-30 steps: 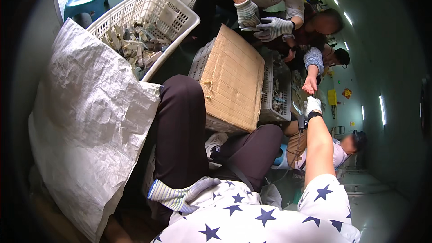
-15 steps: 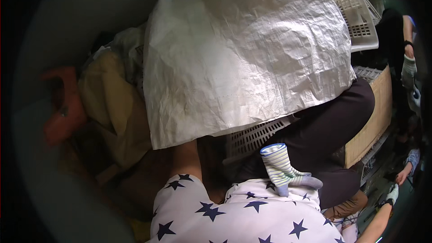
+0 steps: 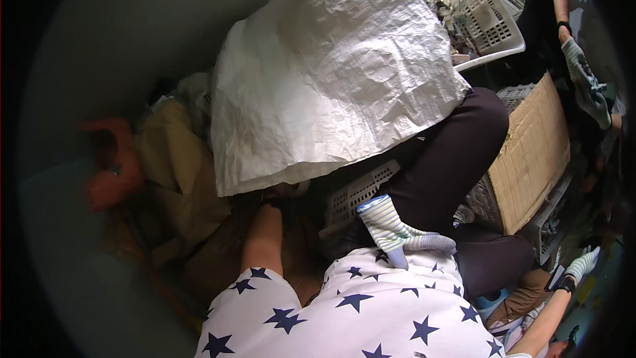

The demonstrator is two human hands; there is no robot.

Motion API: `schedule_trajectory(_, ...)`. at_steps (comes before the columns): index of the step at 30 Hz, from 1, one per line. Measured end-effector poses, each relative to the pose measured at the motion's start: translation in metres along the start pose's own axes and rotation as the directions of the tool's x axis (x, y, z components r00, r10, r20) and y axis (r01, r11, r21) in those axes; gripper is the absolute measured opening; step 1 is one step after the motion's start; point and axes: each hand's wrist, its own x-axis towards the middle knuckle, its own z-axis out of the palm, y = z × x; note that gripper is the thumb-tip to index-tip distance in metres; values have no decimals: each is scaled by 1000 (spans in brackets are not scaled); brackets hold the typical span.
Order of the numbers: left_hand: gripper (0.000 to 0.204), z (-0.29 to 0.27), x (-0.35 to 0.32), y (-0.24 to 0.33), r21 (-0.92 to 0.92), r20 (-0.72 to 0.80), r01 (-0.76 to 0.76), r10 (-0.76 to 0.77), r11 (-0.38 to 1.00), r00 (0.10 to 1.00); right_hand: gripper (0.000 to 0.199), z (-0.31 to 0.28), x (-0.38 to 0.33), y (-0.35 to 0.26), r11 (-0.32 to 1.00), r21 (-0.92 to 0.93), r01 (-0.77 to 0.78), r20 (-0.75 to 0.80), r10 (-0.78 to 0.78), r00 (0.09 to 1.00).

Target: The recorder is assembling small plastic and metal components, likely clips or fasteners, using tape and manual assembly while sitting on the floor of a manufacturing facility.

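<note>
A large, creased white woven sack (image 3: 338,73) spreads over my lap and covers much of the middle of the view. My left hand (image 3: 281,190) reaches under its lower edge from a bare forearm. Only a sliver of that hand shows, and its fingers are hidden by the sack. My right hand is nowhere in view. A striped white-and-green knit glove (image 3: 391,229) with a blue cuff lies limp on my lap, against the star-print shirt (image 3: 351,301). A grey slotted crate (image 3: 361,189) shows beneath the sack.
At the back right stands a white basket (image 3: 487,16) holding small pieces. A cardboard sheet (image 3: 533,152) leans on another crate. An orange-red plastic object (image 3: 116,172) and tan cloth (image 3: 175,152) lie left. Along the right, co-workers' gloved hands (image 3: 583,263) show.
The sack has shifted, its right edge now farther left, uncovering more of the white basket and its contents. More of my left forearm shows. The view has turned slightly; the co-workers' hands have moved.
</note>
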Motion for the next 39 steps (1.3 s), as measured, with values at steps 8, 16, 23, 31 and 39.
schedule_trajectory(8,24,-38,-2,27,39,191,11,-18,999,981,33,57,-224,-86,821,151,550,472,-549,690)
schedule_trajectory(16,26,-114,-69,180,-675,300,334,-168,658,939,27,104,-409,-133,755,646,112,755,-611,-237)
schedule_trajectory(23,29,-139,-98,304,-829,233,98,181,551,955,37,124,-449,-141,805,586,-95,699,-561,-444)
schedule_trajectory(31,30,-142,-95,387,-816,279,9,379,578,882,47,140,-437,-175,826,472,-307,716,-563,-413)
schedule_trajectory(39,33,-51,-59,491,-778,454,-100,664,621,594,50,126,-397,-118,500,244,-831,833,-547,-85)
